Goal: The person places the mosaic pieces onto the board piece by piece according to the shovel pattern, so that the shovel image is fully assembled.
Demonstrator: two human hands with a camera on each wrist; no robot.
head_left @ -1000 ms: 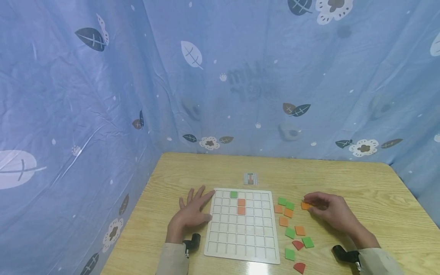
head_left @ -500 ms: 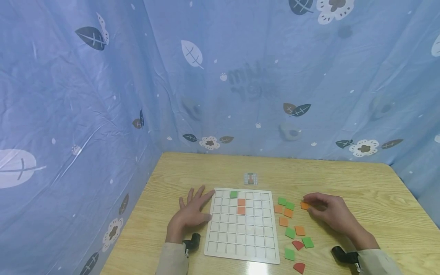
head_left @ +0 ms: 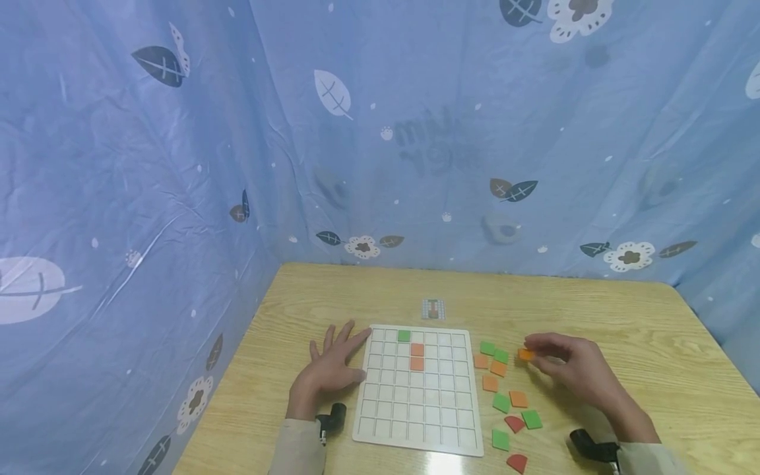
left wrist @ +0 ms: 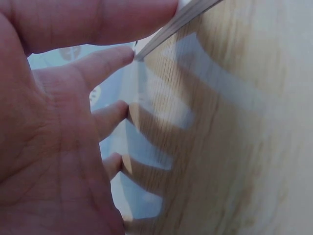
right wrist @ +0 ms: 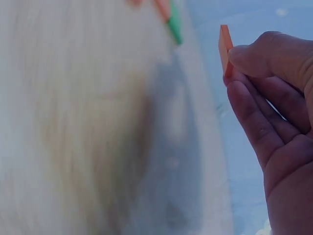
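Note:
A white gridded board point(head_left: 417, 399) lies on the wooden table, with a green square tile point(head_left: 404, 336) in its top row and two orange square tiles, one point(head_left: 417, 349) above the other, slightly right of it. Along the board's left edge rests my left hand point(head_left: 328, 371), fingers spread; thumb and index finger touch the rim. My right hand point(head_left: 580, 367) pinches an orange tile point(right wrist: 225, 51) between thumb and fingers, right of the board. In the right wrist view that tile stands on edge, raised off the table.
Loose green point(head_left: 501, 402), orange point(head_left: 489, 383) and red quarter-round point(head_left: 516, 462) tiles lie scattered between the board and my right hand. A small printed pattern card point(head_left: 433, 309) sits behind the board. Blue patterned curtains point(head_left: 415, 165) enclose the table's back and left.
The orange tile in my right hand has come up off the table and tilted, shifting slightly left. My left hand and the board stay in place.

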